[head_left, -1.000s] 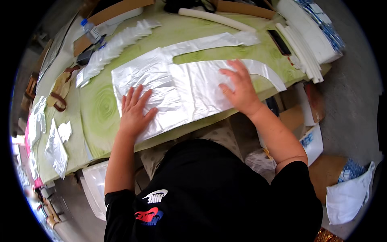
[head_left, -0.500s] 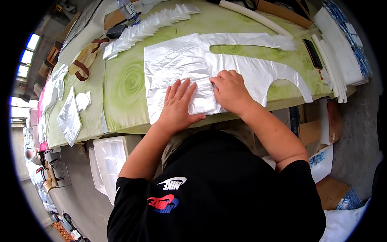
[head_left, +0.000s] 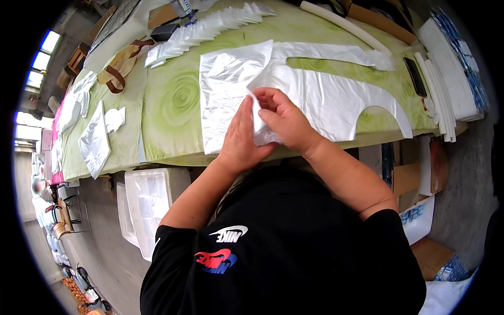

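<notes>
A thin white plastic sheet shaped like a disposable apron [head_left: 325,86] lies across the green tablecloth, its left part folded over in layers. With fingers bent and pinched together, my right hand [head_left: 287,122] grips the folded edge, which stands up in a ridge. My left hand [head_left: 237,139] rests against the other side of that ridge, its fingers straight and side by side, the thumb stretched apart toward the right hand. Part of the plastic between the two hands is hidden. The apron's long strap and curved cut-out spread to the right.
Small clear plastic packets [head_left: 210,29] overlap in a row at the back, near a bottle [head_left: 182,8] and a dark box [head_left: 165,32]. A phone [head_left: 415,76] and white rolls [head_left: 440,100] lie right. A bag with brown handles [head_left: 119,68] and white plastic pieces [head_left: 95,144] lie left.
My left hand's spread fingers have drawn together and moved in beside the right hand. The right hand has shifted left, lifting the folded plastic edge into a ridge. The whole view has shifted slightly.
</notes>
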The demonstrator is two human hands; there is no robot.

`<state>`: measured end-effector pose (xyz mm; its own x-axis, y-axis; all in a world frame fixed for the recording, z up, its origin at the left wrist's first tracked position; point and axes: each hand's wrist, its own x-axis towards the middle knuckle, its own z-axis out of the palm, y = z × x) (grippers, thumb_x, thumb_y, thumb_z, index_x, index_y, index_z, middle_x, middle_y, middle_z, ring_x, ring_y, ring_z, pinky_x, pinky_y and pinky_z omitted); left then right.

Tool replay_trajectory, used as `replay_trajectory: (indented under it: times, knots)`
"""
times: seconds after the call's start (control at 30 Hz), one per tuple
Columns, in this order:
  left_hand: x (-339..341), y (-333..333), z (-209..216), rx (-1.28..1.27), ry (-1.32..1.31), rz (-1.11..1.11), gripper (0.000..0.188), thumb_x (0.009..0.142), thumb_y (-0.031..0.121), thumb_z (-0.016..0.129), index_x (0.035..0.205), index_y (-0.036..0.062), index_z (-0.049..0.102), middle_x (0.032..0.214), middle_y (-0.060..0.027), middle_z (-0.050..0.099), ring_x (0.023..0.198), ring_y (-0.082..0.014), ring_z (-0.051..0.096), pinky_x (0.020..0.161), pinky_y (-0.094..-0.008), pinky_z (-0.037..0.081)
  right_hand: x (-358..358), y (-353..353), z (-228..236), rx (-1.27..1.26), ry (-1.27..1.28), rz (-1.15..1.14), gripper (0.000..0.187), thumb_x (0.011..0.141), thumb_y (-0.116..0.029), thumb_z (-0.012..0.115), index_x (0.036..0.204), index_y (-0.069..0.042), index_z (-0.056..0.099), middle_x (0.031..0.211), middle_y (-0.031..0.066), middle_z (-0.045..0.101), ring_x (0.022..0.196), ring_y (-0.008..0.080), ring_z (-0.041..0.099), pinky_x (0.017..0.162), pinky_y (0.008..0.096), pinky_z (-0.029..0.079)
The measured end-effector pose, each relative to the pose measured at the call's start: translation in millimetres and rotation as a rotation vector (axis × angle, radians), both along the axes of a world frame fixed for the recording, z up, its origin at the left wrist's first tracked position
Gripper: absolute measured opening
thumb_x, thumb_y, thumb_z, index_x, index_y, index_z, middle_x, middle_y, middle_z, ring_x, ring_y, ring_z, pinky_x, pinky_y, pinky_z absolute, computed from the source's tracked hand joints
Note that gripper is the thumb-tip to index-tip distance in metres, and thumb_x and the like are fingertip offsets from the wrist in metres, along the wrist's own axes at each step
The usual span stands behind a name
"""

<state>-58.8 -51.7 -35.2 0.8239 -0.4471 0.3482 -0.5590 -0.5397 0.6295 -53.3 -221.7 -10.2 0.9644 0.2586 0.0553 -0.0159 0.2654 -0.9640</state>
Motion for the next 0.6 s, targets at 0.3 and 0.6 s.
replay_trajectory:
  times: [0.3, 0.6]
  knots:
    - [13, 12, -9, -1.135, 0.637, 0.265, 0.042, 0.103, 0.012, 0.047, 0.143, -0.0008, 0.042, 0.133, -0.0143, 0.057, 0.119, -0.0247, 0.060, 0.102, -0.0349, 0.048, -5, 18, -9, -0.118, -0.190, 0.116, 0.045, 0.098, -0.003, 0.054, 0.142, -0.005, 0.045, 0.140, 0.0091, 0.052, 0.131, 0.0170, 0.048, 0.111, 0.0341, 0.038]
    - [6, 113, 38, -1.661, 0.459, 0.578, 0.047, 0.107, 0.030, 0.036, 0.140, -0.0013, 0.047, 0.136, -0.0122, 0.057, 0.125, -0.0311, 0.055, 0.110, -0.0468, 0.042, -15, -28, -20, -0.542, -0.415, -0.353, 0.021, 0.089, -0.001, 0.063, 0.110, -0.001, 0.067, 0.115, 0.0132, 0.067, 0.112, 0.0258, 0.063, 0.099, 0.0340, 0.048]
